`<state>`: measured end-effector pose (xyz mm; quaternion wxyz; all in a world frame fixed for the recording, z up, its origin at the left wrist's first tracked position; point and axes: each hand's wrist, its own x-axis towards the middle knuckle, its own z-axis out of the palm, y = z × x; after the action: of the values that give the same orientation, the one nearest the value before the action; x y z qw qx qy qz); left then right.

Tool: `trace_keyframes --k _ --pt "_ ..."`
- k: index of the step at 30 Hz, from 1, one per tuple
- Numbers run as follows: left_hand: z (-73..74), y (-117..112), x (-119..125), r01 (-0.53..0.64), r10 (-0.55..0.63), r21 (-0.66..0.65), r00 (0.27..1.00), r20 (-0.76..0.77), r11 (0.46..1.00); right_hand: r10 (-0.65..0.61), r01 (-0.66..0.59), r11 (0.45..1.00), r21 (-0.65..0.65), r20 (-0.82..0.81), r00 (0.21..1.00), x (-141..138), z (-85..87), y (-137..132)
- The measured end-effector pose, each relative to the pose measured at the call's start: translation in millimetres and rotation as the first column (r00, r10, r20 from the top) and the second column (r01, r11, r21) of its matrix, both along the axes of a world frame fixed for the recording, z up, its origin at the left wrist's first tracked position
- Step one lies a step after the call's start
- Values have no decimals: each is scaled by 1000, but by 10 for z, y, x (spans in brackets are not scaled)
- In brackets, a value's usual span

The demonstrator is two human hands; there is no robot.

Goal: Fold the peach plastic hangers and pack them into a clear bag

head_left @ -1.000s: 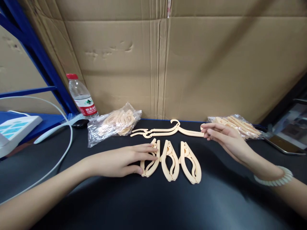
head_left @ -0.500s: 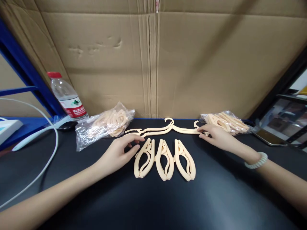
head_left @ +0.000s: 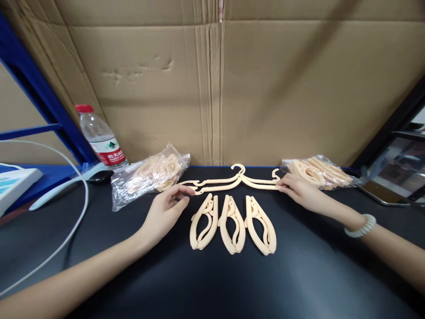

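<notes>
Three folded hangers (head_left: pixel 223 228) mid-frame; above, the right hand (head_left: pixel 303 192) pinches an open hanger (head_left: pixel 241 177) at one end, left hand (head_left: pixel 162 212) curls by the other, grip unclear.

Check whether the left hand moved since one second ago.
Yes, left hand moved leftward and farther back, judged against the middle folded hanger.

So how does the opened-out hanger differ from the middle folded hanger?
The opened-out hanger spreads its arms wide; the middle folded hanger has them tucked into a narrow loop. The opened-out hanger lies across the black table, the middle folded hanger lengthwise, toward the person. Both are the same pale cream.
</notes>
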<state>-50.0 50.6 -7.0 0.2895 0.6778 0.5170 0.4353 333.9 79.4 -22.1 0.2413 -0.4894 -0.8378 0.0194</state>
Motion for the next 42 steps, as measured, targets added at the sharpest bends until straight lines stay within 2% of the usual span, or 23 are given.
trace_keyframes --k 6,12,15,20,26,29,32,35,42 --pt "-11 -13 0 17 -6 -70 988 154 997 -50 46 997 -62 -61 997 35 172 -76" --pt "46 -104 87 87 -48 -141 964 260 986 -102 108 993 39 -137 985 15 285 -128" --pt "70 -163 141 136 -86 -147 948 307 980 -66 74 996 46 -159 985 -101 310 -196" --pt "102 -240 173 158 -103 -127 928 357 979 41 -30 989 147 -71 997 -318 325 -341" --pt "140 -273 165 273 -229 -182 946 231 945 88 -77 991 112 -102 991 -458 325 -455" --pt "147 -270 162 241 -195 -175 950 244 955 129 -120 981 149 -47 991 -427 315 -434" --pt "141 -257 160 171 -119 -154 947 298 973 140 -163 949 269 100 985 -375 311 -391" --pt "133 -254 165 152 -98 -151 944 315 977 29 -123 892 434 216 976 -358 318 -376" --pt "160 -291 200 169 -113 -167 947 301 971 -158 -69 750 658 280 947 -359 300 -442"
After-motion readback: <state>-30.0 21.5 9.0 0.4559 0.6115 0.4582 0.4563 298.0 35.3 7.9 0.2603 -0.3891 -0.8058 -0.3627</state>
